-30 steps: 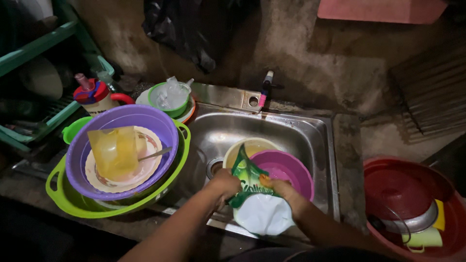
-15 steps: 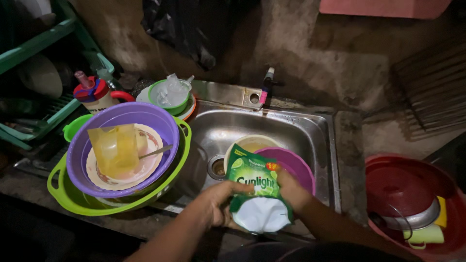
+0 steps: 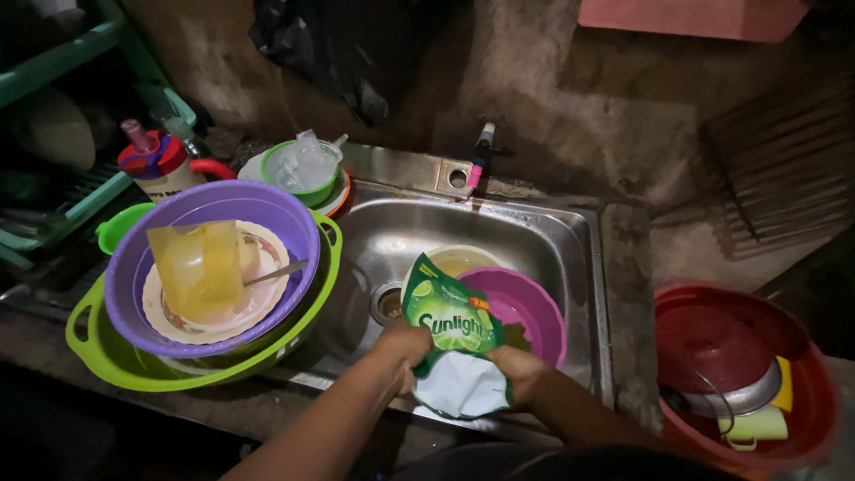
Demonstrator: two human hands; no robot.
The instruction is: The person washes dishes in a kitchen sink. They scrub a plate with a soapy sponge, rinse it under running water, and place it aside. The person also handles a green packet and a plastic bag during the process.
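I see both hands closed on a green-and-white soft plastic detergent pouch at the near edge of the stainless steel sink. My left hand grips the pouch's left side with the fingers wrapped around it; my right hand pinches the lower right corner beside the white bottom part. The pouch stands nearly upright, its printed green face turned toward the camera, its top corner leaning left over the basin.

Compared with a second ago, the pouch has come up — then it lay crumpled low between the hands, showing mostly its white underside, and half a second ago it was already lifting with the face coming into view. Now the face is fully spread out. The hands have stayed at the sink's front rim throughout.

Behind the pouch, inside the basin, a magenta plastic bowl sits partly over a pale yellow plate, unchanged. On the left counter a purple plastic basin nests in a lime-green handled tub and holds a patterned plate with a yellow translucent bag on it — nothing there has shifted. At the right, a red round tub holds a metal lid and a yellow sponge, well apart from my hands.
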